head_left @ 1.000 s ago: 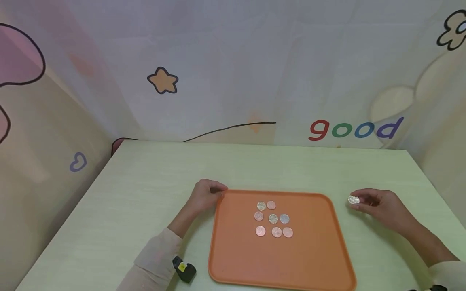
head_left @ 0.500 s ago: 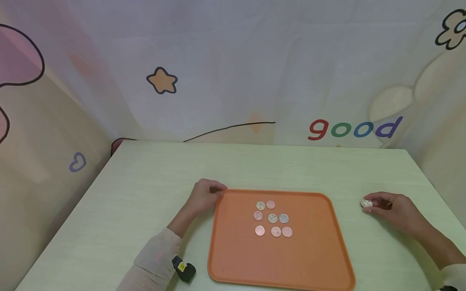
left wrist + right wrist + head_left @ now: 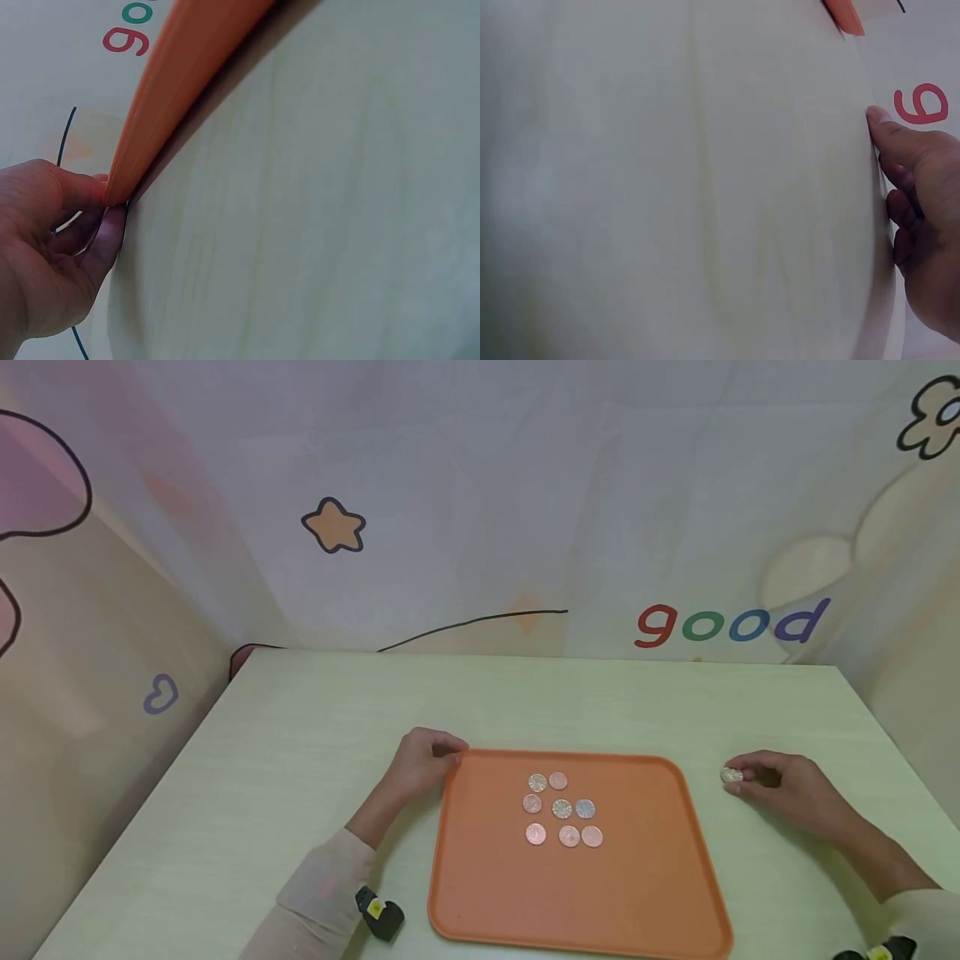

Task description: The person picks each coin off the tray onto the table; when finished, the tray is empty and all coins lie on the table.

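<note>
An orange tray [image 3: 637, 877] lies on the table, and several coins [image 3: 569, 836] are laid in loose rows on it. Some coins are coppery pink, others pale gold, and one looks bluish silver. My left hand [image 3: 422, 764] pinches the tray's far left corner between thumb and fingers, as the left wrist view shows at the orange rim [image 3: 161, 105]. To the right of the tray, my right hand [image 3: 795, 789] holds a pale gold or silvery coin [image 3: 731, 774] between thumb and fingertips, low over the table. In the right wrist view that coin is hidden behind the hand [image 3: 930, 202].
The pale table [image 3: 300, 710] extends around the tray on the far, left and right sides. A printed cloth backdrop [image 3: 480, 527] with a star and the word "good" rises behind its far edge. A black wrist camera [image 3: 380, 916] sits beside the left sleeve.
With the coin, my right hand first shifted right, then came back left close to where it was. The left hand, the tray and the coins on it stay in place.
</note>
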